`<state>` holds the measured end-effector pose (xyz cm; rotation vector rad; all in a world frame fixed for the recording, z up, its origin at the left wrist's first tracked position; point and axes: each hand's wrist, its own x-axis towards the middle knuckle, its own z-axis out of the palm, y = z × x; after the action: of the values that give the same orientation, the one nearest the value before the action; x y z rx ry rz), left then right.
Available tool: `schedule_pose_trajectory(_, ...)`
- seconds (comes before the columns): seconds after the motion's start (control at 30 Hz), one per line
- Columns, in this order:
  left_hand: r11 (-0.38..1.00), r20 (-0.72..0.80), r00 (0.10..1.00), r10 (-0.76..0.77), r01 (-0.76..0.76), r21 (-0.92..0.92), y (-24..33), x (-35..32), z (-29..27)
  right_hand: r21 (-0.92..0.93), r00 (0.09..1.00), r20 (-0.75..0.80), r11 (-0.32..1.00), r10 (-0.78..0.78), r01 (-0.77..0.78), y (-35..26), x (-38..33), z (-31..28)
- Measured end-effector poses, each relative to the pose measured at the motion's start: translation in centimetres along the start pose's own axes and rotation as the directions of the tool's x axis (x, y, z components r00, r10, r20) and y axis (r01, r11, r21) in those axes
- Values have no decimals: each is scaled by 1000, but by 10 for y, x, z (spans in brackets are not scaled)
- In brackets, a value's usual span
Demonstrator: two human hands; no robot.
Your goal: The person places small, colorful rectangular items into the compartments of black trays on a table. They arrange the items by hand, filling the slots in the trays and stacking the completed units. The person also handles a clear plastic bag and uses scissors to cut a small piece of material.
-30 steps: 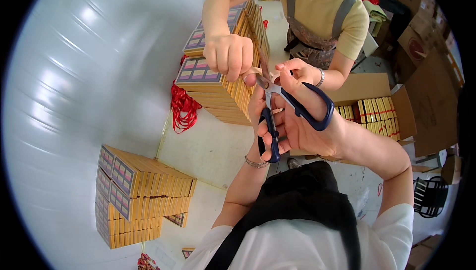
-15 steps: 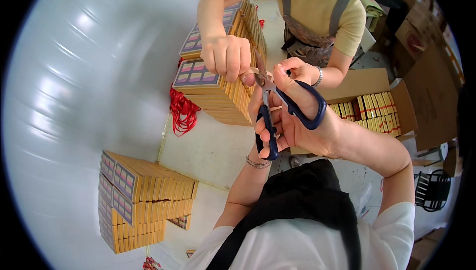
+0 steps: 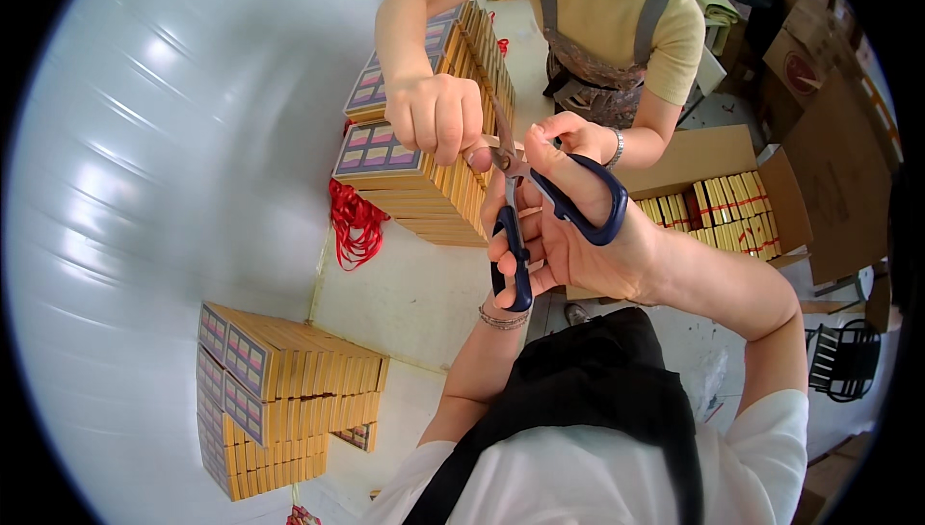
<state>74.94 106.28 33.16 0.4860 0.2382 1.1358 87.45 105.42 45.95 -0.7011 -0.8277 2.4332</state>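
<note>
My right hand (image 3: 588,246) grips scissors (image 3: 511,167) with dark blue handles, thumb through one loop and fingers through the other. Their handles are spread and the blades point up and away from me. Behind them is my left hand (image 3: 492,205), with bracelets at its wrist; its fingers are mostly hidden, so its grip cannot be made out. Across from me, a co-worker's closed hand (image 3: 436,116) is close beside the blades. That person's other hand (image 3: 578,135) is just beyond my right thumb. A thin pale strip (image 3: 503,143) shows by the blades, partly covered.
Stacks of flat patterned boxes (image 3: 414,173) stand on a pale table (image 3: 385,284), with another stack (image 3: 289,371) nearer me at left. Red ribbons (image 3: 356,226) hang beside the far stack. An open carton (image 3: 708,154) at right holds yellow boxes. A black chair (image 3: 841,361) stands farther right.
The scissors and my right hand have shifted very slightly left in the picture. Both my grip and the co-worker's hands look much the same.
</note>
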Motion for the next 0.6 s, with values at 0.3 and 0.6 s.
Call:
schedule_pose_trajectory(0.3, 998, -3, 1000, 30, -30, 58, -1, 3, 3, -16, 987, -124, 995, -99, 98, 3, 1, 7)
schedule_pose_trajectory(0.6, 860, -36, 956, 292, -246, 447, -2, 17, 8, -60, 963, -151, 974, -225, 218, 10, -14, 9)
